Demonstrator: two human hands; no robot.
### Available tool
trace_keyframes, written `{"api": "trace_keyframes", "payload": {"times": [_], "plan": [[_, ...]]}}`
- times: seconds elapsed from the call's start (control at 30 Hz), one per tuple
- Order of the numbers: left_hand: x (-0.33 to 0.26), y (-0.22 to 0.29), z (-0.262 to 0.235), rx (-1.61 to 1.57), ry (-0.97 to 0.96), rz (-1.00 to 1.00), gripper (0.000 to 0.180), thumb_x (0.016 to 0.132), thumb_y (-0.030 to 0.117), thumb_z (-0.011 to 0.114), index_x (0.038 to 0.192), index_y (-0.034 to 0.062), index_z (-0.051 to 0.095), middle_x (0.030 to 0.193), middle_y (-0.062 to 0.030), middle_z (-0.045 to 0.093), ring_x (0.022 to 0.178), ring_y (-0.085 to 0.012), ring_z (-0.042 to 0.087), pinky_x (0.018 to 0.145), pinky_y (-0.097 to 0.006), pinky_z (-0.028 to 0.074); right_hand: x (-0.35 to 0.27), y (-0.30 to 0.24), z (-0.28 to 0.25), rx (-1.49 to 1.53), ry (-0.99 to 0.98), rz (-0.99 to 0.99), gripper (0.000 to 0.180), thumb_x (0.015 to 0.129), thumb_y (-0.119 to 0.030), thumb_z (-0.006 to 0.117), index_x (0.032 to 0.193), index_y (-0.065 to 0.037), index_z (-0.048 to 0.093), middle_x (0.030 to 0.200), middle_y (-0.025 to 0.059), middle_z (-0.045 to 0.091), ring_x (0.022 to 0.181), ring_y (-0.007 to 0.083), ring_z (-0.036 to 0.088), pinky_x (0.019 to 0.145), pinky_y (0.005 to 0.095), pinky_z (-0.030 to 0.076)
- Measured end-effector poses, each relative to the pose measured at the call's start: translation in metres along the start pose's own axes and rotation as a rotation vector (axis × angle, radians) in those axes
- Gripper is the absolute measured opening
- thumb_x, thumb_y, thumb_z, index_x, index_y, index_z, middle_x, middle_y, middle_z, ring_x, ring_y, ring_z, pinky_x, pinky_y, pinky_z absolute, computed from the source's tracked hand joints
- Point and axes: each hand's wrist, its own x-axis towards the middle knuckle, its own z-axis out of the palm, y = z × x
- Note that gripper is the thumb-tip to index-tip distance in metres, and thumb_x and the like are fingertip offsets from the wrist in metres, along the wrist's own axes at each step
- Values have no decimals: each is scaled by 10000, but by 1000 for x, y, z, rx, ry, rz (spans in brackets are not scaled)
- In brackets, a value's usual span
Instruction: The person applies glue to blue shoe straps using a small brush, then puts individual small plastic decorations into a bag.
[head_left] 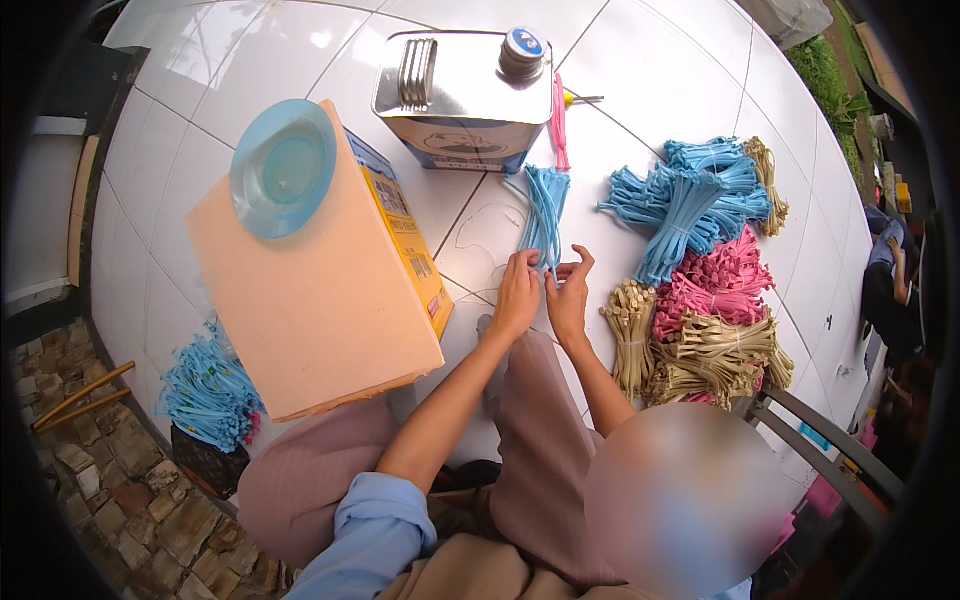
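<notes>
Bundle in hand: light-blue strips (544, 205) lie on the white tiles (400, 220) ahead of the knees; from my distant end I see their lower end at both hands.
Left hand (517, 290): fingers bent and close together, tips touching the strips' lower end; I cannot tell whether they clamp it.
Right hand (568, 298): forefinger raised and parted from the thumb, close beside the same end; I cannot tell whether its other fingers touch.
Beyond the bundle: I have pink strips (559, 130) at its far end, beside a metal tin (455, 122) standing upright.
Thin line: clear, looping over the tiles (463, 232) left of the bundle.
Left side: I see a box (310, 300) with a peach top, a translucent blue dish (285, 170) resting on it, and more blue strips (205, 390) just past it.
Right side: tied blue bundles (690, 200), pink bundles (715, 275) and beige bundles (715, 350) heaped together.
</notes>
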Motion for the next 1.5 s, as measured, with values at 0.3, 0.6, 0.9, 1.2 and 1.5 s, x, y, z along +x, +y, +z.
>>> {"api": "trace_keyframes", "payload": {"times": [0.3, 0.6, 0.9, 1.2, 1.5], "plan": [[43, 86, -16, -754, -171, -527, 360, 951, 321, 435, 1111, 9, 513, 1002, -107, 584, 847, -179, 589, 727, -311, 471, 12, -71, -64, -57, 275, -277, 461, 861, -33, 539, 1264, -41, 313, 784, 118, 608, 651, 202, 578, 544, 304, 434], [50, 104, -73, -790, -388, -629, 219, 901, 130, 362, 1063, 25, 465, 752, 9, 429, 552, -50, 366, 482, -188, 344, 11, -68, -48, 473, 175, -87, 602, 835, -71, 595, 1303, -25, 218, 1105, 162, 543, 1010, 237, 541, 908, 363, 414], [33, 118, -91, -999, -823, -460, 267, 862, 214, 409, 1068, 45, 433, 653, -8, 399, 485, -59, 345, 454, -178, 333, 105, -72, -19, 324, -111, -307, 714, 724, -19, 702, 1320, -67, 311, 861, 62, 573, 781, 147, 578, 733, 256, 444], [46, 127, -69, -717, -525, -458, 314, 931, 396, 477, 935, 83, 459, 612, 53, 389, 463, -33, 313, 444, -186, 270, 88, -97, -37, -185, 166, -712, 610, 702, 70, 548, 1267, -103, 394, 630, 48, 513, 558, 197, 535, 544, 316, 449], [51, 159, -63, -251, -185, -324, 386, 953, 331, 401, 889, -25, 534, 669, -181, 581, 595, -308, 553, 598, -407, 420, 113, -109, -44, -201, 135, -765, 671, 649, 92, 584, 1265, -81, 383, 643, 63, 563, 585, 223, 589, 535, 332, 471]]}}
